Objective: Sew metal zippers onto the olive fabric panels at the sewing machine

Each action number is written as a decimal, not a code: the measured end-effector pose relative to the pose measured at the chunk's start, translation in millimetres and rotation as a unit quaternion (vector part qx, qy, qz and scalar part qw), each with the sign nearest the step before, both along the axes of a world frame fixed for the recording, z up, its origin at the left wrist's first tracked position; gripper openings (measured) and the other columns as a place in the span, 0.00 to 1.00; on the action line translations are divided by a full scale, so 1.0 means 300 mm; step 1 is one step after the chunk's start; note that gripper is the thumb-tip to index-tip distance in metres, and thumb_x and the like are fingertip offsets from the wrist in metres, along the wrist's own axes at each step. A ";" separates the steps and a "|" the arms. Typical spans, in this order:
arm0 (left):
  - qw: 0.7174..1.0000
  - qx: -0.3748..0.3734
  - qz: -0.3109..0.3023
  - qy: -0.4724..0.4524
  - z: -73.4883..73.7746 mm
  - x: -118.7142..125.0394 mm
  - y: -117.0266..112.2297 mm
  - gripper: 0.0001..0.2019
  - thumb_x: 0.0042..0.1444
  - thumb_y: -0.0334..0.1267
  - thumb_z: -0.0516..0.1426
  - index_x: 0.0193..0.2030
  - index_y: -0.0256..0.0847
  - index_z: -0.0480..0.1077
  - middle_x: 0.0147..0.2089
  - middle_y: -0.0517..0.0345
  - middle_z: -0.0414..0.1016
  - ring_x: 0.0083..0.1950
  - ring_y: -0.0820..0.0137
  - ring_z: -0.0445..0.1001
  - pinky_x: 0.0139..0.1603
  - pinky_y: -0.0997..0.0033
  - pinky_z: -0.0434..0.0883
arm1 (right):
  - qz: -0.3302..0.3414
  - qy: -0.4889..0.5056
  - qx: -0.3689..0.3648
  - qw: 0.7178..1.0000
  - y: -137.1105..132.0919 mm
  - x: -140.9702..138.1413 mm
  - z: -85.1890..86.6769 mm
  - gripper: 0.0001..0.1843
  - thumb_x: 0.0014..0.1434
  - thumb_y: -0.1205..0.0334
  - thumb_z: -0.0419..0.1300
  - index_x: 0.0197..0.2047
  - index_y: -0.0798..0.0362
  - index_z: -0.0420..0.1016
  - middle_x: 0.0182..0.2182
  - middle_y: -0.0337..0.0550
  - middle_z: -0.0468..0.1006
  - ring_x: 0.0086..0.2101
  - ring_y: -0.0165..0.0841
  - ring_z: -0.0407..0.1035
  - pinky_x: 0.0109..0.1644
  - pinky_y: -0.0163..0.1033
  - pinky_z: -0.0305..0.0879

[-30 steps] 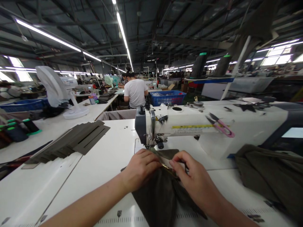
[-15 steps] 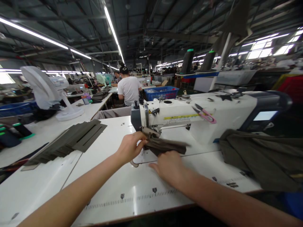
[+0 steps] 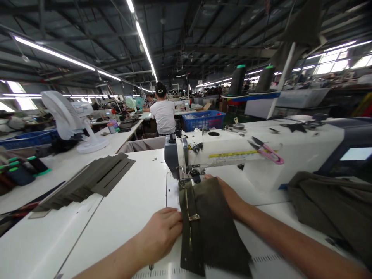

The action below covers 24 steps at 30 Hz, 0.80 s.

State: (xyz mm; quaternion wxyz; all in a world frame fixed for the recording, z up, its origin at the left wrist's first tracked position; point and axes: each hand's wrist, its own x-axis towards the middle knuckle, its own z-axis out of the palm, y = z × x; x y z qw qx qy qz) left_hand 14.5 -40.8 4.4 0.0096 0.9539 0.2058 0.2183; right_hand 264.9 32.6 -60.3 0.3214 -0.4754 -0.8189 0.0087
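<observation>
A dark olive fabric piece (image 3: pixel 216 221) with a gold-coloured zipper (image 3: pixel 188 209) along its left part lies under the needle area of a white sewing machine (image 3: pixel 244 145). Its near end hangs toward me over the table's ruler marks. My left hand (image 3: pixel 164 232) is closed, its fingers pinching the left edge of the fabric. On the far right side of the piece, beside the machine head, rests my right hand (image 3: pixel 228 192); the fabric and the machine hide most of its fingers. Pink-handled thread snips (image 3: pixel 269 152) lie on the machine arm.
Stacked olive fabric pieces (image 3: pixel 87 178) lie on the table at the left, near a white fan (image 3: pixel 87 128) and dark thread cones (image 3: pixel 37 166). More olive cloth (image 3: pixel 328 209) is heaped at the right. Ahead, a person in a white shirt (image 3: pixel 164 116) sits beside a blue basket (image 3: pixel 203 119).
The fabric, bunched in both hands before, is now spread flat under the machine head with its zipper showing. My left hand came nearer; my right hand moved forward to the fabric's far right side.
</observation>
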 end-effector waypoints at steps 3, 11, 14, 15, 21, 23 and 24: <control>0.997 -0.037 0.061 0.000 -0.012 0.008 0.021 0.14 0.55 0.27 0.44 0.44 0.36 0.67 0.45 0.46 0.72 0.47 0.64 0.70 0.50 0.59 0.67 | 0.004 0.005 -0.037 0.999 0.027 0.015 -0.051 0.23 0.54 0.62 0.52 0.53 0.58 0.66 0.53 0.55 0.67 0.53 0.43 0.61 0.56 0.49 0.55; 0.987 -0.025 0.156 0.026 -0.078 0.072 0.097 0.14 0.49 0.31 0.50 0.41 0.37 0.71 0.44 0.50 0.75 0.53 0.60 0.67 0.63 0.52 0.52 | -0.024 0.194 -0.176 0.965 -0.027 0.048 0.074 0.25 0.61 0.52 0.38 0.36 0.56 0.72 0.32 0.48 0.76 0.34 0.38 0.70 0.38 0.40 0.65; 0.985 -0.012 0.173 0.016 -0.089 0.072 0.085 0.15 0.49 0.31 0.51 0.44 0.37 0.71 0.46 0.49 0.74 0.56 0.59 0.65 0.64 0.52 0.50 | -0.118 0.164 -0.190 0.961 -0.022 0.053 0.111 0.30 0.63 0.48 0.34 0.36 0.56 0.73 0.23 0.43 0.74 0.27 0.34 0.69 0.32 0.36 0.63; 0.985 -0.009 0.174 0.015 -0.090 0.072 0.083 0.16 0.48 0.31 0.51 0.44 0.36 0.71 0.47 0.49 0.74 0.56 0.59 0.64 0.64 0.52 0.51 | -0.139 0.114 -0.185 0.966 -0.019 0.048 0.116 0.28 0.63 0.48 0.37 0.38 0.55 0.73 0.23 0.41 0.75 0.27 0.34 0.70 0.31 0.35 0.63; 0.986 -0.014 0.165 0.007 -0.092 0.071 0.092 0.16 0.47 0.32 0.51 0.43 0.37 0.72 0.48 0.48 0.73 0.58 0.57 0.62 0.63 0.51 0.52 | -0.205 -0.115 -0.143 0.961 -0.030 -0.017 0.130 0.13 0.60 0.63 0.51 0.44 0.58 0.72 0.33 0.49 0.78 0.35 0.39 0.72 0.36 0.37 0.61; 0.986 -0.021 0.167 0.010 -0.090 0.071 0.097 0.16 0.46 0.32 0.51 0.42 0.38 0.72 0.47 0.49 0.73 0.58 0.58 0.63 0.63 0.52 0.53 | -0.203 -0.150 -0.134 0.958 -0.043 -0.035 0.151 0.11 0.60 0.66 0.51 0.41 0.61 0.72 0.30 0.52 0.78 0.33 0.41 0.72 0.35 0.39 0.60; 0.985 -0.027 0.169 0.016 -0.088 0.071 0.099 0.16 0.45 0.32 0.52 0.41 0.38 0.72 0.47 0.49 0.74 0.57 0.58 0.64 0.63 0.53 0.53 | -0.201 -0.168 -0.127 0.957 -0.047 -0.041 0.166 0.11 0.60 0.67 0.50 0.39 0.61 0.72 0.28 0.53 0.77 0.31 0.42 0.72 0.34 0.40 0.60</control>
